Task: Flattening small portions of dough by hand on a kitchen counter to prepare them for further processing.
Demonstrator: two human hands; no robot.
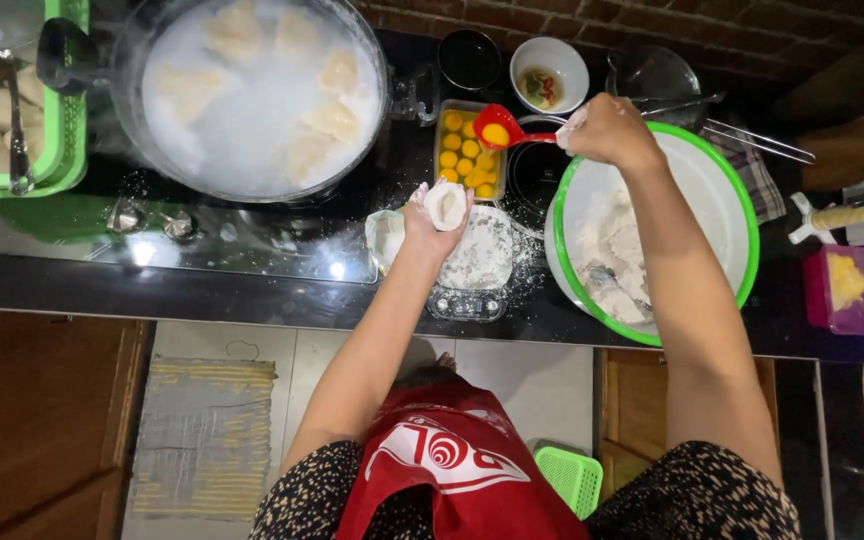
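Note:
My left hand point(430, 215) cups a round flat piece of white dough point(444, 203) above a floured scale. My right hand point(607, 130) grips the handle of a red spoon point(504, 128) that carries one egg yolk. The spoon hovers over a rectangular container of several yolks point(468, 155). A large white bowl with a green rim point(747, 215) holds dough lumps and lies under my right forearm.
A big steaming pot point(252, 95) with dumplings in cloudy water stands at the back left. A green tray point(67, 140) sits at the far left. Small bowls point(549, 72), a pink box point(842, 290) and a rolling pin point(857, 212) lie to the right.

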